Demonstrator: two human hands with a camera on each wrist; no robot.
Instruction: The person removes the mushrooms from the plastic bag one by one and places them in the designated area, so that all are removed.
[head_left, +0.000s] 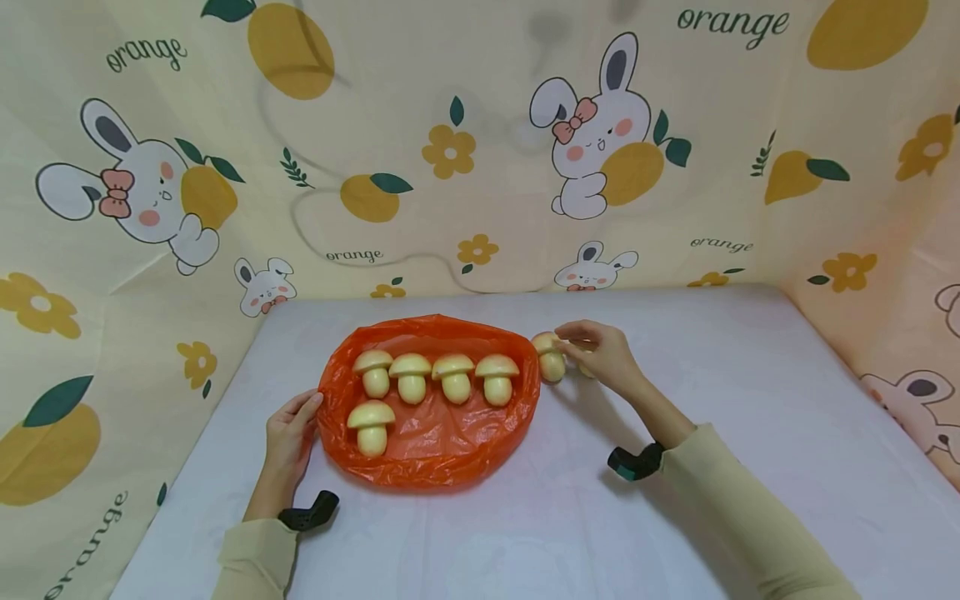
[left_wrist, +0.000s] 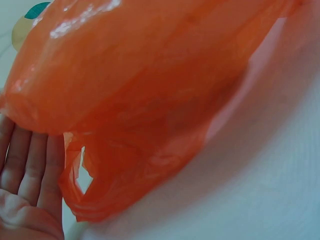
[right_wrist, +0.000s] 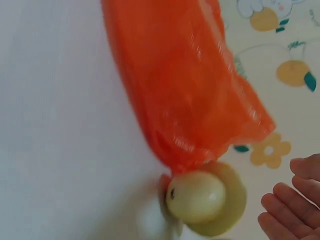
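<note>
An orange plastic bag with a rolled-down rim lies opened out on the table. Several pale yellow mushrooms rest inside it, in a back row with one in front at the left. At the bag's left rim, my left hand touches the plastic; the wrist view shows its fingers fairly straight, tips hidden behind the bag. Just outside the right rim stands another mushroom. Beside it is my right hand, its fingers loosely bent and apart from it in the wrist view. A further mushroom is partly hidden behind this hand.
The white table meets a cloth backdrop printed with rabbits and oranges at the back and sides. Black wrist cameras sit on both wrists. A bag handle loop hangs below the left rim.
</note>
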